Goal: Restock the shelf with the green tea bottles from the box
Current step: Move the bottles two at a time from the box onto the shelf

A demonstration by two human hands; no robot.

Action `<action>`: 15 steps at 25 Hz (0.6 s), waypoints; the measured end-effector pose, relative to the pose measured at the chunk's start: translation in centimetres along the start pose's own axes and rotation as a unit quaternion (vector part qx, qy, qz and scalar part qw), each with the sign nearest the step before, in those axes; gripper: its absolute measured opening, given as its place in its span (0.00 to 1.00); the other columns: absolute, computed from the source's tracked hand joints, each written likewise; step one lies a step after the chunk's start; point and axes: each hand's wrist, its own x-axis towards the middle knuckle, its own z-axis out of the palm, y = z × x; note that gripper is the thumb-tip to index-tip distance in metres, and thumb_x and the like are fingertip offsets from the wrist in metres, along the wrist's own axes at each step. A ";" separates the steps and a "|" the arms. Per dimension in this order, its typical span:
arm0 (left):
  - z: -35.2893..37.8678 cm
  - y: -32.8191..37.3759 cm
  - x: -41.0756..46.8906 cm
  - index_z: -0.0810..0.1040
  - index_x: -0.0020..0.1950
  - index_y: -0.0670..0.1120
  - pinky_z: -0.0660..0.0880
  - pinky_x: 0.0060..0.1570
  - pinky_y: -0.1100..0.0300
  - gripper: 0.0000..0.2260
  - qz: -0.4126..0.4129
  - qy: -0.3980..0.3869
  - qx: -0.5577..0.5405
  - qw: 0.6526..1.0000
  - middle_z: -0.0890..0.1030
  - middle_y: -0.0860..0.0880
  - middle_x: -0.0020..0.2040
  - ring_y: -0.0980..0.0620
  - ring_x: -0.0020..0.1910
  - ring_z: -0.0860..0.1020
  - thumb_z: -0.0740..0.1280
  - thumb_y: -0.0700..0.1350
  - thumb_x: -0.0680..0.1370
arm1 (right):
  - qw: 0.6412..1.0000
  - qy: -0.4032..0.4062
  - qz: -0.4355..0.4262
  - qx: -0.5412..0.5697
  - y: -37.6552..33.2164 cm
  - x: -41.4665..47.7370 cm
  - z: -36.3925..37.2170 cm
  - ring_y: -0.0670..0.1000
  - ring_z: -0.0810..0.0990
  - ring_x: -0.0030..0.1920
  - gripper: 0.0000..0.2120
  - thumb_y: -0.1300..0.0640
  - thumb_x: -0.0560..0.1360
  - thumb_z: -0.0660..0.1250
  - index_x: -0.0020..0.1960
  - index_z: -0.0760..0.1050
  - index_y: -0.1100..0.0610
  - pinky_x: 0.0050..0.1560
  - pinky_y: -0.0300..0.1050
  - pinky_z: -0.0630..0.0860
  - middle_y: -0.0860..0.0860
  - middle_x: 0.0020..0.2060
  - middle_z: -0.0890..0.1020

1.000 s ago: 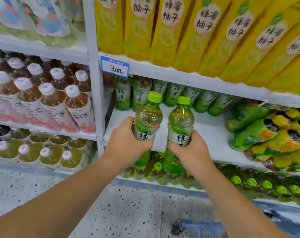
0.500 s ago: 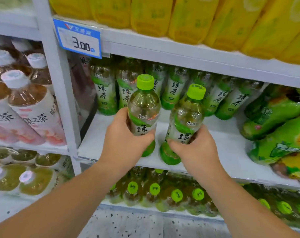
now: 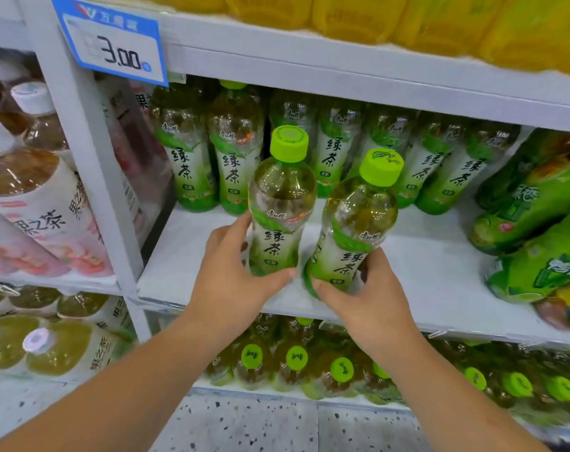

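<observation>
Head view, drinks aisle: two bottles arrive at the shelf.

DESK: What sits nearest the lens?

STOCKER: My two bare forearms, above a grey speckled floor [image 3: 244, 429]. My left hand [image 3: 231, 282] curls thumb and fingers round the lower label of a clear plastic green tea bottle with a lime-green cap [image 3: 278, 223]. My right hand [image 3: 375, 305] grips the foot of a second clear green tea bottle [image 3: 352, 236] with the same lime cap.

DESK: Are they on the shelf?

STOCKER: Both are over the front part of the white metal shelf [image 3: 433, 265]. The left one stands upright and the right one leans to the right, with the two caps apart. My fingers hide the bases, so I cannot tell whether either one rests on the board.

DESK: How far along is the job?

STOCKER: Partway, by my reading. A back row of matching green tea bottles [image 3: 234, 164] stands against the rear. Bare white board lies between that row and my pair, so there is room for more in front. These two are not yet set down and let go.

DESK: And the box?

STOCKER: Out of frame. I cannot say how many bottles are left in it.

DESK: What is farther off?

STOCKER: Green-wrapped bottles [image 3: 538, 203] lie on their sides at the right end of the shelf. A blue-edged price tag [image 3: 114, 44] reading 3.00 hangs on the shelf lip above, and yellow packs [image 3: 407, 17] fill the top.
</observation>
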 end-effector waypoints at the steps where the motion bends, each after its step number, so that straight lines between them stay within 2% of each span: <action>1: 0.1 -0.6 0.2 0.73 0.70 0.58 0.74 0.60 0.59 0.34 -0.006 0.002 0.024 1.000 0.74 0.56 0.60 0.57 0.60 0.76 0.81 0.55 0.66 | 1.000 -0.003 -0.003 -0.015 0.2 0.2 0.0 0.22 0.74 0.47 0.22 0.50 0.67 0.80 0.52 0.70 0.36 0.39 0.17 0.67 0.20 0.46 0.76; 3: 0.7 -1.0 0.9 0.76 0.66 0.56 0.76 0.60 0.58 0.30 -0.001 0.014 0.036 0.999 0.77 0.55 0.57 0.57 0.57 0.77 0.81 0.53 0.66 | 0.999 0.001 -0.014 -0.037 0.7 1.0 0.1 0.23 0.74 0.47 0.20 0.48 0.67 0.79 0.51 0.71 0.37 0.40 0.17 0.67 0.21 0.45 0.77; 7: 2.4 -1.0 3.4 0.78 0.62 0.51 0.78 0.57 0.54 0.27 -0.018 0.077 0.009 0.997 0.79 0.52 0.56 0.55 0.54 0.79 0.81 0.53 0.66 | 0.998 0.051 -0.021 -0.016 1.4 4.1 0.6 0.27 0.78 0.45 0.22 0.48 0.66 0.80 0.51 0.71 0.39 0.39 0.22 0.72 0.31 0.42 0.81; 9: 3.0 -1.0 4.8 0.80 0.59 0.50 0.78 0.54 0.54 0.24 -0.016 0.089 0.029 0.995 0.80 0.49 0.54 0.52 0.51 0.79 0.81 0.54 0.66 | 0.998 0.060 -0.035 -0.006 1.7 5.8 1.0 0.33 0.81 0.46 0.20 0.48 0.66 0.80 0.51 0.71 0.41 0.42 0.30 0.78 0.34 0.44 0.82; 12: 3.5 -0.8 6.5 0.82 0.56 0.50 0.79 0.51 0.55 0.22 -0.016 0.101 0.062 0.993 0.82 0.49 0.50 0.51 0.48 0.79 0.80 0.57 0.66 | 0.996 0.062 -0.048 0.037 2.1 7.7 1.6 0.41 0.83 0.52 0.23 0.49 0.66 0.79 0.57 0.74 0.46 0.54 0.49 0.81 0.41 0.51 0.84; 15: 3.8 -0.7 7.3 0.82 0.52 0.48 0.80 0.47 0.54 0.19 -0.022 0.124 0.054 0.991 0.83 0.51 0.46 0.52 0.45 0.81 0.80 0.56 0.66 | 0.994 0.074 -0.055 0.066 2.2 9.0 2.1 0.44 0.83 0.56 0.26 0.48 0.65 0.77 0.61 0.74 0.45 0.58 0.54 0.80 0.42 0.55 0.84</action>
